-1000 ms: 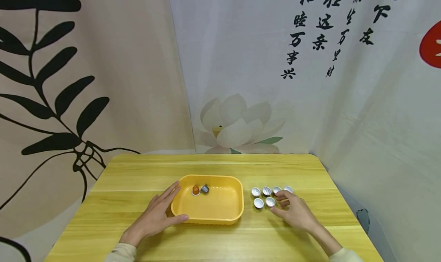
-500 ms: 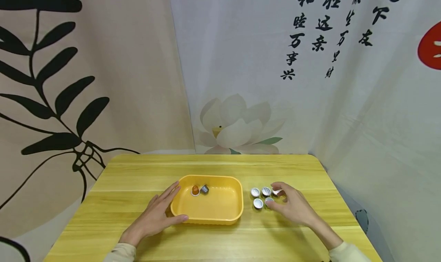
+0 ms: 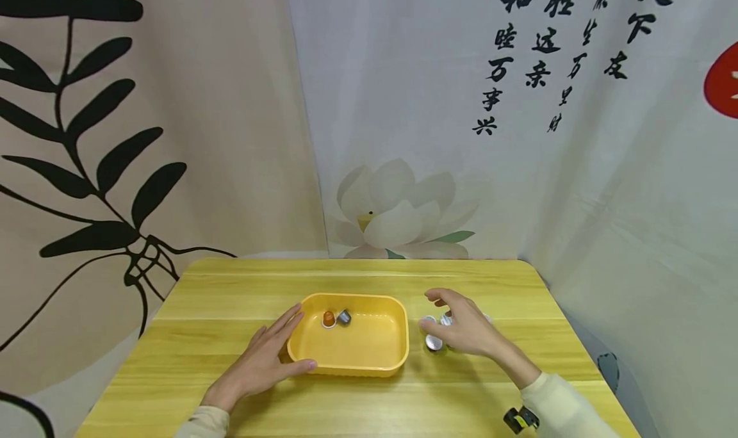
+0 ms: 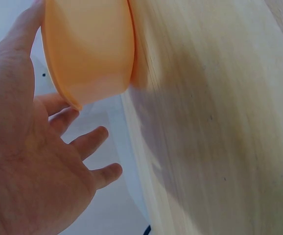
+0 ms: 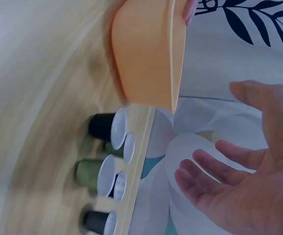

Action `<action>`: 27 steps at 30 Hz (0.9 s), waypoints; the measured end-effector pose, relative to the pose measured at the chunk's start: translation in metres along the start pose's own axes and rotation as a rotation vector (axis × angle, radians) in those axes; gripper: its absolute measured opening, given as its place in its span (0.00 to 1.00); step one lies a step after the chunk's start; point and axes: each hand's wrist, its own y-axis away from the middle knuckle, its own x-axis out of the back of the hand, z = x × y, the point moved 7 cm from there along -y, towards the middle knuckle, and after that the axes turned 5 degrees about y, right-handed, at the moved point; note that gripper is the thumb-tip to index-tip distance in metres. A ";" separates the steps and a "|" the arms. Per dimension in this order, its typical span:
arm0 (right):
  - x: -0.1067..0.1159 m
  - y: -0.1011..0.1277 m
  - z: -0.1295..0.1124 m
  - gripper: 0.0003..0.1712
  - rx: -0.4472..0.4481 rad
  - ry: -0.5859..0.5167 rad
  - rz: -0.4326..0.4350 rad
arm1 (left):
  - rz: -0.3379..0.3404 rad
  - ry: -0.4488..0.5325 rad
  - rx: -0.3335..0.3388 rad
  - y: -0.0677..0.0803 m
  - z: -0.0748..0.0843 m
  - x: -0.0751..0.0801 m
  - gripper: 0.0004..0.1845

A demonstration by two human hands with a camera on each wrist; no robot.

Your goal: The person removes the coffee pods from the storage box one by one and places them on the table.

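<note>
The yellow tray (image 3: 348, 367) stands mid-table, holding an orange coffee capsule (image 3: 328, 319) and a dark grey coffee capsule (image 3: 344, 317). My left hand (image 3: 262, 364) touches its left side, thumb and straight fingers spread along the rim; the left wrist view shows the fingers extended by the tray wall (image 4: 95, 44). Above several coffee capsules right of the tray hovers my right hand (image 3: 469, 329), fingers loosely bent, holding nothing. In the right wrist view, these capsules, such as a green capsule (image 5: 90, 172) and a black capsule (image 5: 102, 127), stand on the table below the hand, lids up.
The wooden table (image 3: 277, 409) has its far edge against a fabric backdrop (image 3: 403, 105) with a lotus and characters. A dark device (image 3: 521, 419) sits by my right sleeve.
My right hand has risen from the right end of the capsules and moved left toward the tray, now hiding some of them. My left hand has stayed at the tray's side.
</note>
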 end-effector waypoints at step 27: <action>-0.054 -0.064 -0.067 0.41 0.148 0.005 -0.199 | -0.001 -0.002 0.000 0.001 0.002 0.001 0.61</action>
